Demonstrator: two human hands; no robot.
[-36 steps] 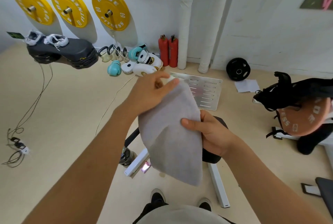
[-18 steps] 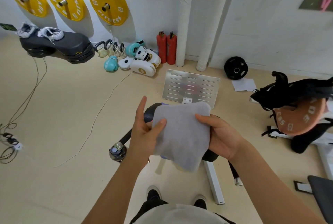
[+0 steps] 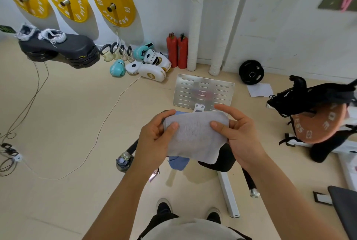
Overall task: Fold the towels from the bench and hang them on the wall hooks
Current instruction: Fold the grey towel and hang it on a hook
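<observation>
One wide-angle camera sits on my head, facing forward and steeply down. My left hand (image 3: 154,141) and right hand (image 3: 239,137) fill the near centre, my shoes (image 3: 164,206) lie at the bottom edge, and the floor (image 3: 67,114) runs up to the far white wall (image 3: 289,17). Straight lines bow near the edges.

Bare forearms, no sleeves showing; a pale beige top (image 3: 190,229), dark trousers (image 3: 164,218), and black shoes with pale soles (image 3: 164,206).
</observation>
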